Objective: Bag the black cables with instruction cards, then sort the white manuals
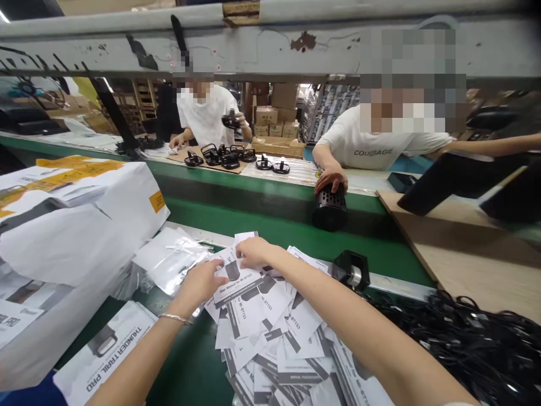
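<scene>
A printed user manual [239,282] lies on top of a loose heap of similar manuals [270,338] in front of me. My left hand [203,285] is at its left edge, thumb and fingers apart and touching the paper. At the manual's upper right, my right hand [253,252] has its fingers curled onto the paper in a pinch. Part of another sheet shows behind those fingers. Left of the heap are clear plastic bags [171,259] with white contents. A stack of manuals [112,349] lies beyond my left forearm.
A large white paper-wrapped bundle [84,225] stands at left. Black cables [465,349] are piled at right, near a black bracket-like part [351,269]. Across the green belt [253,206], a co-worker's hand [333,176] holds a black perforated cylinder [330,208]; another person handles black ring-shaped parts [230,158].
</scene>
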`<state>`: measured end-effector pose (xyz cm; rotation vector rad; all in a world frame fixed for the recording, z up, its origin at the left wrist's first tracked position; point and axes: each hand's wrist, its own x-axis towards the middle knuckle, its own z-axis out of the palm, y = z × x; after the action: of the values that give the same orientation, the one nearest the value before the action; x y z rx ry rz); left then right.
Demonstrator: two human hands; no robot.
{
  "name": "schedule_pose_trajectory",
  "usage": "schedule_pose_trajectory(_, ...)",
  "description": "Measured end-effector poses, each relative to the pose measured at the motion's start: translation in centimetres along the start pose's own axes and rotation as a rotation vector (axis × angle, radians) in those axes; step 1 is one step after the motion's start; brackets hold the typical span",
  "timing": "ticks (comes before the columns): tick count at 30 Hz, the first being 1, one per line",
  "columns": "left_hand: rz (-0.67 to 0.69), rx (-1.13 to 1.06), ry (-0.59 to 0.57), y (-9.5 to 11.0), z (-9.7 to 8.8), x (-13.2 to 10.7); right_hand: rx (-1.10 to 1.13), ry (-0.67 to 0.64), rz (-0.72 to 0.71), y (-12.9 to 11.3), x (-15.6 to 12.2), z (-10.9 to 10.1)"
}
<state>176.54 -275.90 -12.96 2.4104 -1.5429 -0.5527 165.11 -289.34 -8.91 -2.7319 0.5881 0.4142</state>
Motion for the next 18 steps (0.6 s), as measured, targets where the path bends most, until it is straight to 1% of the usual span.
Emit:
schedule_pose_trajectory(2,0.018,-0.009,0.019,0.2,0.2,0.1,0.002,0.03,0.004,0.0,0.0,0.4)
schedule_pose_trajectory(4,0.04,-0.034,0.054,0.4,0.1,0.0,0.014,0.098,0.015,-0.3,-0.4,0.4)
schedule_pose_trajectory(7,0.064,-0.122,0.084,0.6,-1.2,-0.2,0.064,0.2,0.046,-0.9,-1.7,-0.3)
schedule_pose_trajectory(9,0.102,-0.231,0.041,0.4,-2.6,-0.3,0.122,0.251,0.061,-1.0,-3.2,-1.1)
schedule_pose_trajectory(11,0.149,-0.357,-0.033,0.0,-4.0,-0.5,0.253,0.331,0.084,-0.8,-5.0,-1.5)
schedule_pose_trajectory(12,0.164,-0.414,-0.064,-0.3,-4.5,-0.5,0.332,0.368,0.108,-0.7,-5.9,-1.3)
schedule_pose_trajectory(14,0.163,-0.506,-0.098,-0.7,-5.0,-0.6,0.481,0.39,0.167,-0.4,-7.8,-0.3)
schedule_pose_trajectory(16,0.137,-0.58,-0.109,-1.0,-4.7,-0.7,0.57,0.318,0.199,-0.3,-9.2,1.5)
schedule_pose_trajectory(18,0.101,-0.65,-0.115,-1.2,-4.0,-0.8,0.624,0.252,0.225,-0.1,-10.1,3.4)
